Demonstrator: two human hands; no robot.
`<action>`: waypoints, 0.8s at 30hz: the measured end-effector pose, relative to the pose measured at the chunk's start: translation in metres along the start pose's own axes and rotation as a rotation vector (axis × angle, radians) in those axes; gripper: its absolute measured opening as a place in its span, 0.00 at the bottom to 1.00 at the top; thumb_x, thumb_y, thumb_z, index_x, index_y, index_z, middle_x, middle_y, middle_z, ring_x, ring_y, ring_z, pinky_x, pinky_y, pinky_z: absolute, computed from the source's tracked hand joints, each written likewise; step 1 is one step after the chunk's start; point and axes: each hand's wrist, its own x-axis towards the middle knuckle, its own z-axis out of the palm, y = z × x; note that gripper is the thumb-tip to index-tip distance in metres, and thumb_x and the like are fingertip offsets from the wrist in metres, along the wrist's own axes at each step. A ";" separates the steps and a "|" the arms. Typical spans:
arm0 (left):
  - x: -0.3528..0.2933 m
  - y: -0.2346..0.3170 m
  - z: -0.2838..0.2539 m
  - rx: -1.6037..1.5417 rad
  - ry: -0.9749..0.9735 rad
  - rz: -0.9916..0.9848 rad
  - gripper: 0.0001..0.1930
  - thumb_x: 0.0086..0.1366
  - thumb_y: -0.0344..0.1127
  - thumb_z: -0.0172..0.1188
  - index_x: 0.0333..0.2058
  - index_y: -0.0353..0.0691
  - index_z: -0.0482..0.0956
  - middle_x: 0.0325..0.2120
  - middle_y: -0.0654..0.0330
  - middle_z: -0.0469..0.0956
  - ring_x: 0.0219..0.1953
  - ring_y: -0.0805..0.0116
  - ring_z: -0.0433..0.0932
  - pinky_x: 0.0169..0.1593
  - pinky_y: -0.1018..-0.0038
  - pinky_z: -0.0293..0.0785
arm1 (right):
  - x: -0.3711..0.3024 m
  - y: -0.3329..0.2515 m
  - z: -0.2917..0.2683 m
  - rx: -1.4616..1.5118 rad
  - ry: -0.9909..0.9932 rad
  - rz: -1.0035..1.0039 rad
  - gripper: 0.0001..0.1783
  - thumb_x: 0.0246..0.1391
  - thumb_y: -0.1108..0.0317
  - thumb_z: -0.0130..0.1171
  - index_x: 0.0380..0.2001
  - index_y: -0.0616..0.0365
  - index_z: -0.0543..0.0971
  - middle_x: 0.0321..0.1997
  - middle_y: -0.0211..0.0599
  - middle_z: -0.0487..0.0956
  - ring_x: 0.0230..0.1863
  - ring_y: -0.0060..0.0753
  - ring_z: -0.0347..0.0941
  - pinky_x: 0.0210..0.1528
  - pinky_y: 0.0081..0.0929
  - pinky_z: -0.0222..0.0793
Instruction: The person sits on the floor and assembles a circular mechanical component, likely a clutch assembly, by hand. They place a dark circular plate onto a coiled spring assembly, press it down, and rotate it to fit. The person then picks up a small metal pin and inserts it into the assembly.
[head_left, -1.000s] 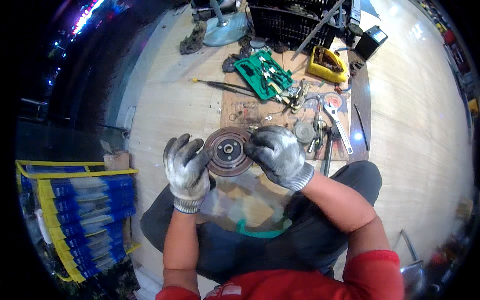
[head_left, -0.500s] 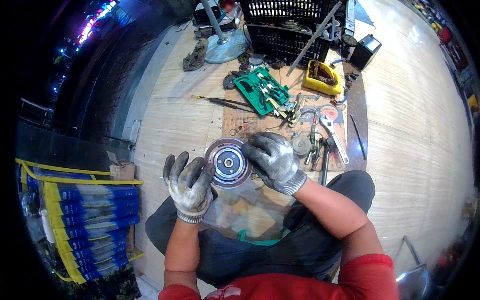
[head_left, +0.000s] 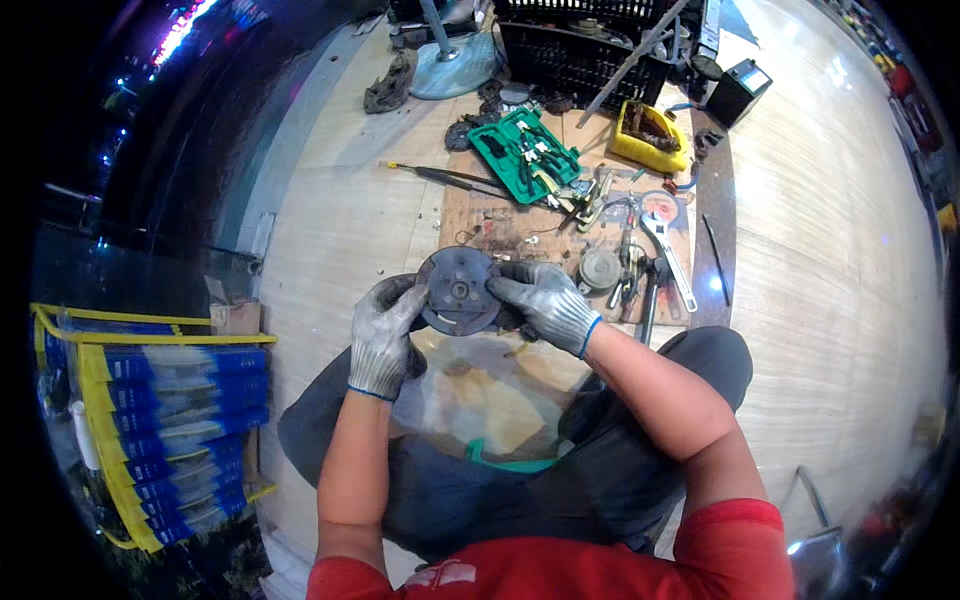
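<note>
Between my hands, in front of my crossed legs, is a round metal disc (head_left: pixel 462 290). It shows a dark, flat face with a hub hole in the middle, small holes round it and a pale curved slot low down. My left hand (head_left: pixel 385 325), in a grey-white knit glove with dark fingers, grips the disc's left edge with the thumb on its face. On the right edge, my right hand (head_left: pixel 545 300), gloved alike, pinches it with the thumb in front and the fingers partly hidden behind.
Ahead, a cardboard sheet (head_left: pixel 475 215) bears a green tool case (head_left: pixel 525 155), an adjustable wrench (head_left: pixel 668 250), a round metal part (head_left: pixel 600 268) and a hammer (head_left: pixel 652 300). Farther off are a yellow container (head_left: pixel 648 150), black crates (head_left: pixel 580 62) and a black battery (head_left: pixel 740 92). A yellow rack (head_left: pixel 85 400) stands left.
The face toward me was ringed, with a reddish-brown rim; now it is flat and dark. My left fingers, spread before, have closed on the edge. Both hands have moved slightly up the picture.
</note>
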 end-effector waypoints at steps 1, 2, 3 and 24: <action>0.000 -0.003 -0.003 -0.002 0.003 -0.018 0.20 0.64 0.37 0.68 0.48 0.25 0.80 0.40 0.52 0.84 0.39 0.67 0.83 0.46 0.72 0.79 | 0.003 0.006 0.002 0.021 -0.005 -0.014 0.25 0.63 0.57 0.59 0.51 0.70 0.79 0.40 0.44 0.85 0.36 0.29 0.80 0.41 0.30 0.77; 0.001 -0.001 0.001 -0.009 -0.009 -0.036 0.20 0.64 0.37 0.67 0.48 0.25 0.79 0.40 0.52 0.84 0.39 0.67 0.83 0.46 0.72 0.79 | 0.009 0.016 0.000 0.039 0.004 -0.028 0.25 0.63 0.57 0.59 0.52 0.71 0.79 0.40 0.44 0.85 0.37 0.28 0.80 0.41 0.29 0.77; 0.001 0.000 0.004 -0.014 -0.016 -0.054 0.20 0.65 0.37 0.67 0.49 0.25 0.79 0.41 0.52 0.83 0.39 0.68 0.82 0.46 0.72 0.79 | 0.013 0.025 -0.001 0.059 0.009 -0.043 0.26 0.63 0.57 0.59 0.52 0.71 0.79 0.40 0.44 0.85 0.37 0.28 0.80 0.41 0.29 0.77; 0.016 -0.031 0.000 -0.089 0.026 0.004 0.18 0.67 0.31 0.62 0.52 0.24 0.76 0.43 0.49 0.83 0.42 0.65 0.84 0.50 0.71 0.82 | 0.013 0.032 0.002 -0.121 0.085 -0.243 0.21 0.61 0.60 0.58 0.49 0.66 0.81 0.40 0.51 0.85 0.39 0.38 0.82 0.41 0.34 0.77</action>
